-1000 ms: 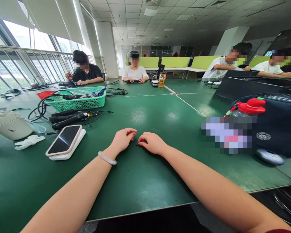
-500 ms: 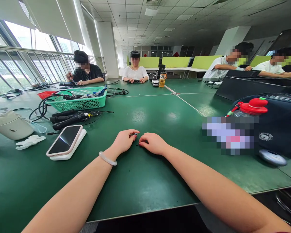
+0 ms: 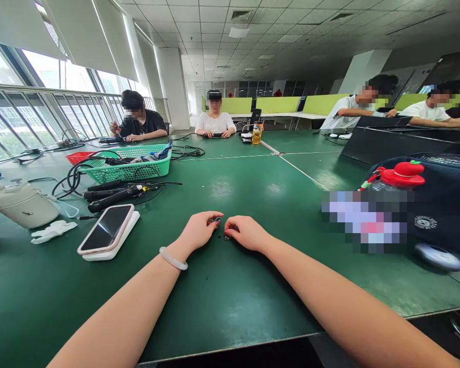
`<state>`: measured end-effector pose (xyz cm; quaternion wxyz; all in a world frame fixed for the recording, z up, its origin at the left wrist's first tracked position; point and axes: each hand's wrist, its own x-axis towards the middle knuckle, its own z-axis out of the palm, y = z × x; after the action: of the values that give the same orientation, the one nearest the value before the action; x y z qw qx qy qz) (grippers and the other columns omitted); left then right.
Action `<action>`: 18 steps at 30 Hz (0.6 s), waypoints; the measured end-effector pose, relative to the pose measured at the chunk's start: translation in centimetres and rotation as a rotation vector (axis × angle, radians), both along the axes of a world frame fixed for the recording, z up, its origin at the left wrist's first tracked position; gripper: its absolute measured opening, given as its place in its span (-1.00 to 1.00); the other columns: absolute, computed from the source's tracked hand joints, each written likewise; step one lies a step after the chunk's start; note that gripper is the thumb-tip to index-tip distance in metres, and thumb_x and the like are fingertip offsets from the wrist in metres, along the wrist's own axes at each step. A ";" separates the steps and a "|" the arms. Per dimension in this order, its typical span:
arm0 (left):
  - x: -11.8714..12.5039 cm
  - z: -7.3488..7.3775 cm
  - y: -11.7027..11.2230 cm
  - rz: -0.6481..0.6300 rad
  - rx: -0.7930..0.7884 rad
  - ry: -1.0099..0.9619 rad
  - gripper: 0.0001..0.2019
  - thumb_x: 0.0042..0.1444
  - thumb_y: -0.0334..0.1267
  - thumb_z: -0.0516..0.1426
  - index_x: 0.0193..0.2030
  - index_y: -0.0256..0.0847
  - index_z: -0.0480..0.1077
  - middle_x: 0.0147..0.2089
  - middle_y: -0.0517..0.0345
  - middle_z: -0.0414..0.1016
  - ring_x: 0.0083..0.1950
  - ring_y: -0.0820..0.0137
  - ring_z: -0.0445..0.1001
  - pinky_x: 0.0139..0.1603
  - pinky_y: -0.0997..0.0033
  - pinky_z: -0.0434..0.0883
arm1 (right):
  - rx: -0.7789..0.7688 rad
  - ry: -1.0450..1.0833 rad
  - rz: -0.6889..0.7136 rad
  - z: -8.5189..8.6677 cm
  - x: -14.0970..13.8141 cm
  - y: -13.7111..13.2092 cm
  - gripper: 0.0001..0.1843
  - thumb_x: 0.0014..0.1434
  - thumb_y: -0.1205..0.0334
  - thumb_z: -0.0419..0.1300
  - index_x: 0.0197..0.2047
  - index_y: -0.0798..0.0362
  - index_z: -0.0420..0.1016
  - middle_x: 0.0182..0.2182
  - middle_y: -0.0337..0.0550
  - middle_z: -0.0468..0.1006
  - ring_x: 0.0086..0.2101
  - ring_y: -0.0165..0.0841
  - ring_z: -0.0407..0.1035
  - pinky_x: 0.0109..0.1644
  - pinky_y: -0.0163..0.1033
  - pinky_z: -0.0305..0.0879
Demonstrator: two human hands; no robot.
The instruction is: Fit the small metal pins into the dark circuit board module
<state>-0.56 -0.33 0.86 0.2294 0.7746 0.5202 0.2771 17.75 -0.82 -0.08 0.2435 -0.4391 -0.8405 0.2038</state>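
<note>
My left hand (image 3: 200, 228), with a pale bangle (image 3: 172, 259) at its wrist, pinches a small dark piece (image 3: 217, 219) with light specks between thumb and fingers. Its exact kind is too small to make out. Just to the right, my right hand (image 3: 247, 232) has its fingers curled and their tips pressed together low over the green table (image 3: 222, 301). A tiny speckled bit (image 3: 226, 237) shows beneath those fingertips; whether they grip it is unclear. Between the hands lies a tiny dark bit (image 3: 219, 236) on the tabletop. A narrow gap separates the two hands.
Left of my hands lie a phone (image 3: 106, 230) on a white box, a crumpled tissue (image 3: 53, 231) and black cabled devices (image 3: 117, 198) before a green basket (image 3: 134, 171). A red-lidded bottle (image 3: 402, 175) and dark bag (image 3: 444, 204) stand right. Several people sit around the table.
The view has tilted slightly, so everything sits a little lower. My hands have moved slightly apart, and the tiny bits between and under them show more clearly.
</note>
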 end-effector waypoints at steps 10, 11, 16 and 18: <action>0.6 0.1 -0.4 -0.069 -0.177 -0.265 -0.57 -0.13 -0.34 0.23 -0.02 -0.19 0.45 -0.21 0.08 0.58 -0.29 0.35 0.53 -0.13 0.31 0.46 | -0.175 0.417 -0.143 -0.2 0.0 0.2 -0.93 0.02 0.26 0.18 -0.38 0.07 0.43 -0.48 -0.28 0.48 -0.48 -0.47 0.29 -0.33 -0.33 0.25; 0.8 0.1 -0.5 -0.096 -0.209 -0.311 -0.56 -0.14 -0.35 0.24 -0.02 -0.21 0.44 -0.21 0.07 0.58 -0.29 0.35 0.54 -0.13 0.31 0.47 | -0.213 0.475 -0.149 -0.3 -0.1 0.3 -0.90 0.00 0.24 0.18 -0.37 0.07 0.42 -0.48 -0.28 0.48 -0.49 -0.47 0.30 -0.33 -0.32 0.27; 1.5 0.2 -0.8 -0.130 -0.264 -0.453 -0.55 -0.15 -0.38 0.26 -0.02 -0.27 0.42 -0.17 0.01 0.57 -0.25 0.34 0.55 -0.13 0.29 0.49 | -0.347 0.715 -0.133 -0.8 -1.1 0.2 -0.81 -0.08 0.17 0.22 -0.39 0.07 0.35 -0.51 -0.28 0.44 -0.51 -0.46 0.31 -0.39 -0.31 0.31; 1.6 0.2 -0.9 -0.127 -0.283 -0.494 -0.55 -0.16 -0.36 0.27 -0.04 -0.28 0.42 -0.15 -0.01 0.57 -0.23 0.33 0.55 -0.13 0.28 0.49 | -0.366 0.777 -0.130 -0.6 -1.4 0.1 -0.80 -0.11 0.19 0.24 -0.41 0.06 0.33 -0.53 -0.31 0.42 -0.53 -0.48 0.30 -0.40 -0.32 0.30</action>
<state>1.05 -1.19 1.09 0.4717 0.6748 0.4326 0.3673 16.34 -0.75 -0.70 0.4721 -0.4180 -0.6069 0.4839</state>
